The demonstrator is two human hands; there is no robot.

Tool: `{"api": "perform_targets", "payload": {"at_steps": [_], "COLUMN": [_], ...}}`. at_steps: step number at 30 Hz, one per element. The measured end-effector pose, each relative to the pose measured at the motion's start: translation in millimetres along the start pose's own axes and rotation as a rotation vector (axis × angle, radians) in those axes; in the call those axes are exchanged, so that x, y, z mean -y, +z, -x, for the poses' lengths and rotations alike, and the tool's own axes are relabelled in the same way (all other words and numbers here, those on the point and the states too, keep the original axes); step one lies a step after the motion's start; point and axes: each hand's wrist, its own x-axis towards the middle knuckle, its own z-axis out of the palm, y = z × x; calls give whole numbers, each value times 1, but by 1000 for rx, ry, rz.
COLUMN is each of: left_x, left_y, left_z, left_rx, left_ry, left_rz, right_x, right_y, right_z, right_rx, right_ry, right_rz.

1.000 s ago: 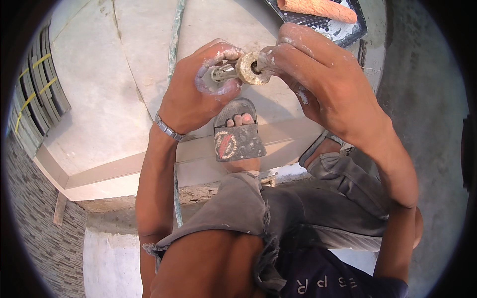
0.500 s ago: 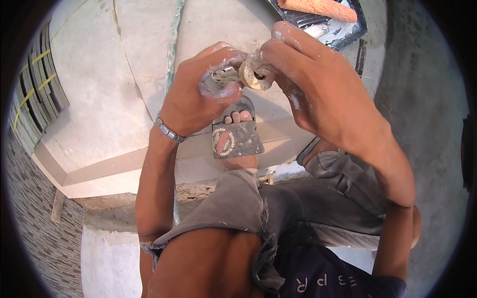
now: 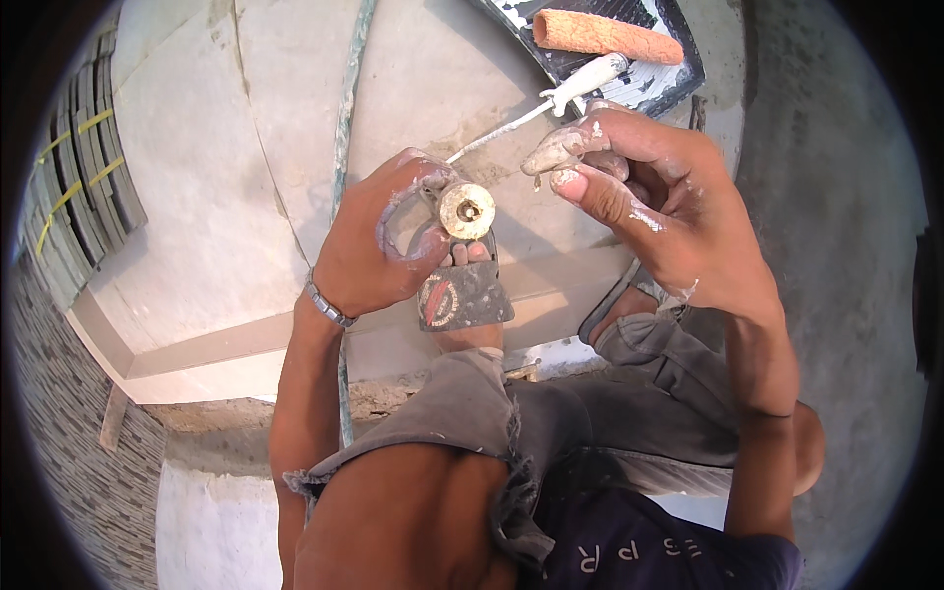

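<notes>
In my left hand (image 3: 398,231), a paint roller frame is gripped near its end. The frame's round cream end cap (image 3: 467,211), with a dark hole in its middle, faces up. A thin white-smeared rod runs from behind that hand to a white handle (image 3: 593,81) over the tray. My right hand (image 3: 654,192) is apart from the frame, up and to the right, thumb and forefinger close in a pinch. A tiny yellowish bit shows at the fingertips, too small to name. White paint smears both hands.
An orange roller sleeve (image 3: 610,37) lies on a black paint-smeared tray (image 3: 678,84) at the far right. A green-white hose (image 3: 346,128) crosses the pale floor. Strapped grey slabs (image 3: 84,162) stand at left. My sandalled foot (image 3: 462,290) is below the frame.
My right hand has come off the round cap and moved right. My left hand has lowered and turned the frame so its cap faces up; the rod and handle now show.
</notes>
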Motion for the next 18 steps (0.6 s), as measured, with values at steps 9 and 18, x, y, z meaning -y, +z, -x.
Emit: {"api": "perform_targets", "payload": {"at_steps": [9,18], "left_x": [-9,-78], "left_y": [-4,-66], "left_z": [3,35], "left_rx": [67,-219], "left_ry": [66,-98], "left_rz": [149,685], "right_x": [-5,2], "right_y": [8,6], "right_z": [2,-7], "right_rx": [9,-63], "right_ry": [-7,-483], "right_rz": [-57,48]}}
